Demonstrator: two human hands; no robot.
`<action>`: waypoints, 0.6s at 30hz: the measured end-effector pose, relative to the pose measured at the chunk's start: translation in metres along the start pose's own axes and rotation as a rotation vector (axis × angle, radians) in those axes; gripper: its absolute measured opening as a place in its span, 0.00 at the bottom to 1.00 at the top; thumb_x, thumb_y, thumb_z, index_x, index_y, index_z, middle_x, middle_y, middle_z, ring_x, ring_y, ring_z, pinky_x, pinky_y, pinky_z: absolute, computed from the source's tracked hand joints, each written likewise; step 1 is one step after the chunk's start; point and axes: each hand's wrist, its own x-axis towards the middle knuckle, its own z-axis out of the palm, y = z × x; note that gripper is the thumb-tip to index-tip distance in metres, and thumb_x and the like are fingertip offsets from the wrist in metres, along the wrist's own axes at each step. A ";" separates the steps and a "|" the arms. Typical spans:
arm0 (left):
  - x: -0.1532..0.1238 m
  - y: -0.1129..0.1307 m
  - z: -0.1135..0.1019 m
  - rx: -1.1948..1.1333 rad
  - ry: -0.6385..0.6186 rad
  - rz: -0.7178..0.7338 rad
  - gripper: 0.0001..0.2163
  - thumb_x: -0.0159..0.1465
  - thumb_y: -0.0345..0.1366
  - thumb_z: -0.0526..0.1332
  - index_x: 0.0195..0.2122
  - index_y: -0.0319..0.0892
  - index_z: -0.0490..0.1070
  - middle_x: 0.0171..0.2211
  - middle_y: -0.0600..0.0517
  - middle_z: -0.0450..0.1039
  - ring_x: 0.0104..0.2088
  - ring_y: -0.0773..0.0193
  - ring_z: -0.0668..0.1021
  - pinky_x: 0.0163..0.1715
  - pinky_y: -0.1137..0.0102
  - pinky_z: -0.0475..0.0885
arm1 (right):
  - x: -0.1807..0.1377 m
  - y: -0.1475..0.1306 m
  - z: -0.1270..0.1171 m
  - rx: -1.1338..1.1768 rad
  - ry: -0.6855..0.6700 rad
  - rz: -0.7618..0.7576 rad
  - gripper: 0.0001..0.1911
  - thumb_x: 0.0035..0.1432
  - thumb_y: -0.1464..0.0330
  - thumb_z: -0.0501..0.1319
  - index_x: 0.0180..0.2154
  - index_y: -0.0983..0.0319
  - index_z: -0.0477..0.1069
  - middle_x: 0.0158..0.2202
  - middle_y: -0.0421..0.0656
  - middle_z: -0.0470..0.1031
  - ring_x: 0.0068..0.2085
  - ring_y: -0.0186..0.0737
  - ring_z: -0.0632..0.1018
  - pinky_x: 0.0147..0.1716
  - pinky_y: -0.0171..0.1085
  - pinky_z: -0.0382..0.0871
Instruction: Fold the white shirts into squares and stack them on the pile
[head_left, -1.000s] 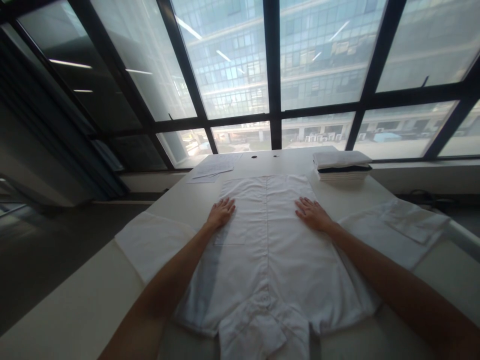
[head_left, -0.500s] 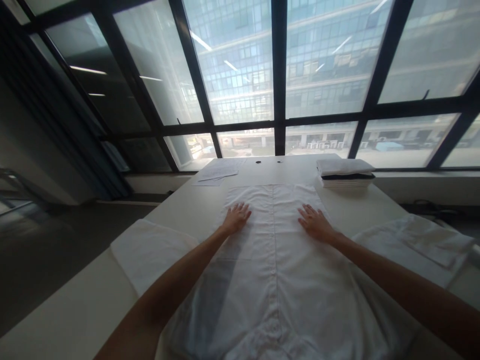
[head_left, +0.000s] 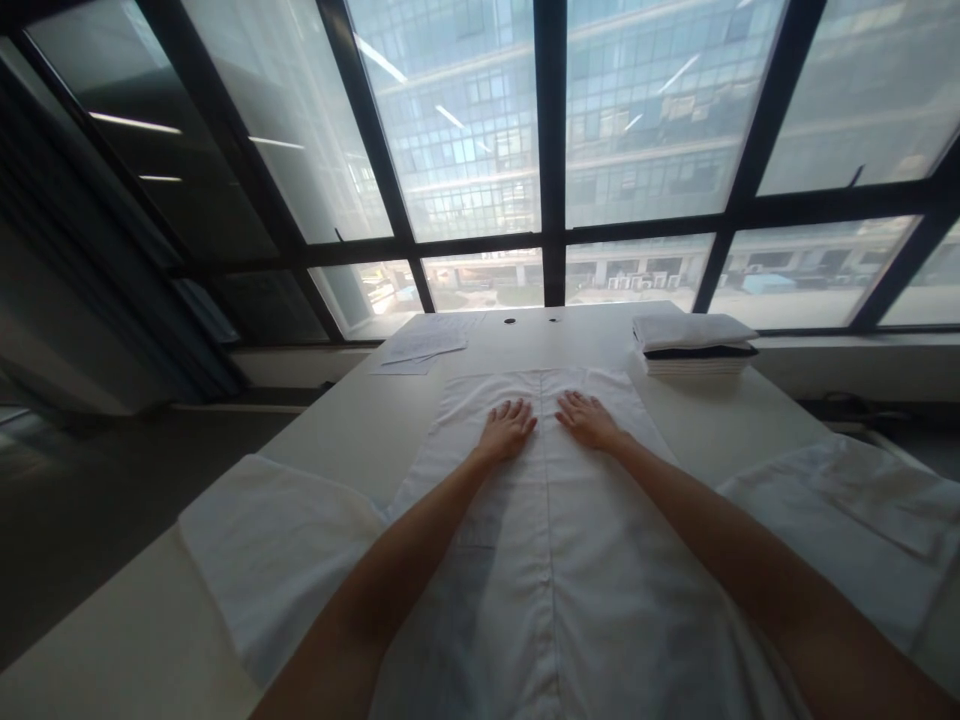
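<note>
Our flat palms on a white shirt

Our left hand [head_left: 508, 430] and right hand [head_left: 587, 420] lie open, fingers spread, gripping nothing, pressed either side of the buttoned placket of the smooth white shirt [head_left: 547, 560] spread on the pale table [head_left: 360, 430]. Folded garments [head_left: 694, 345] are stacked at two o'clock, papers [head_left: 420, 347] at eleven; no writing is legible.

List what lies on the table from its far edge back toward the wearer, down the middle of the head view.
Two dark holes → far hem of the white shirt → left hand and right hand level with each other, flat on the shirt → shirt placket with buttons.
</note>
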 end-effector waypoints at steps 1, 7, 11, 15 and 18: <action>-0.001 -0.013 -0.003 0.007 -0.018 -0.023 0.28 0.76 0.49 0.40 0.74 0.45 0.50 0.75 0.44 0.45 0.73 0.43 0.49 0.68 0.45 0.48 | -0.002 0.016 -0.003 -0.020 -0.005 0.052 0.34 0.74 0.52 0.38 0.72 0.62 0.52 0.75 0.51 0.47 0.74 0.50 0.49 0.69 0.55 0.43; -0.012 -0.116 -0.026 0.073 -0.058 -0.276 0.29 0.76 0.49 0.38 0.74 0.43 0.47 0.75 0.44 0.43 0.73 0.47 0.50 0.68 0.47 0.50 | -0.009 0.079 -0.012 -0.072 0.001 0.253 0.34 0.73 0.54 0.39 0.73 0.62 0.50 0.75 0.51 0.46 0.74 0.49 0.50 0.70 0.54 0.43; -0.010 -0.137 -0.033 0.139 -0.063 -0.350 0.29 0.76 0.48 0.37 0.74 0.43 0.49 0.75 0.42 0.43 0.73 0.43 0.49 0.66 0.37 0.47 | -0.006 0.077 -0.013 -0.069 0.007 0.273 0.32 0.73 0.58 0.42 0.72 0.64 0.53 0.74 0.53 0.48 0.73 0.50 0.51 0.69 0.57 0.44; 0.020 -0.084 -0.027 0.138 0.032 -0.190 0.27 0.76 0.45 0.40 0.73 0.40 0.51 0.74 0.41 0.45 0.74 0.45 0.48 0.68 0.40 0.45 | 0.015 0.042 -0.013 -0.082 0.102 0.283 0.30 0.72 0.65 0.42 0.70 0.68 0.54 0.74 0.56 0.49 0.73 0.52 0.50 0.69 0.60 0.44; 0.051 -0.025 -0.013 0.038 0.021 0.048 0.27 0.77 0.41 0.40 0.74 0.38 0.48 0.74 0.41 0.45 0.74 0.51 0.49 0.68 0.48 0.51 | 0.038 0.006 -0.004 -0.028 0.152 0.139 0.30 0.72 0.67 0.41 0.71 0.68 0.52 0.74 0.54 0.49 0.73 0.48 0.51 0.69 0.55 0.46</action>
